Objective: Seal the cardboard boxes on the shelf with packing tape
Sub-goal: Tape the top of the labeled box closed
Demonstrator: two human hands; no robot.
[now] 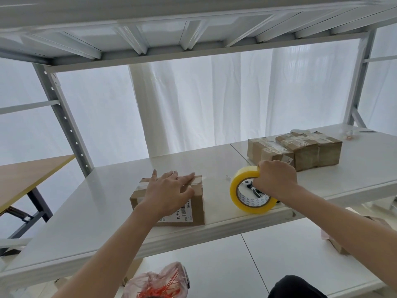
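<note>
Brown cardboard, small and probably light: the box [197, 203] sits on the white shelf [96, 201] at lower centre of the frame. The left grip [169, 190] lies flat on its lid with the fingers straight, pressing rather than clasping. A stiff box like this should slide easily on the glossy shelf, so holding it down from above is the sensible way to keep it steady. Clear tape already crosses the far edge of the lid.

On its near face a white label [182, 215] carries a barcode and the characters "8-A05". The smaller print is too fine to read.

Right of centre, the right grip [277, 179] is clenched round the rim of a yellow-tinted packing tape roll [253, 208] standing on edge on the shelf. The roll is rigid and is best held through its core. The core shows a printed triangle pattern, with no legible brand.

At right, further back, several taped boxes [307, 151] sit together.
</note>
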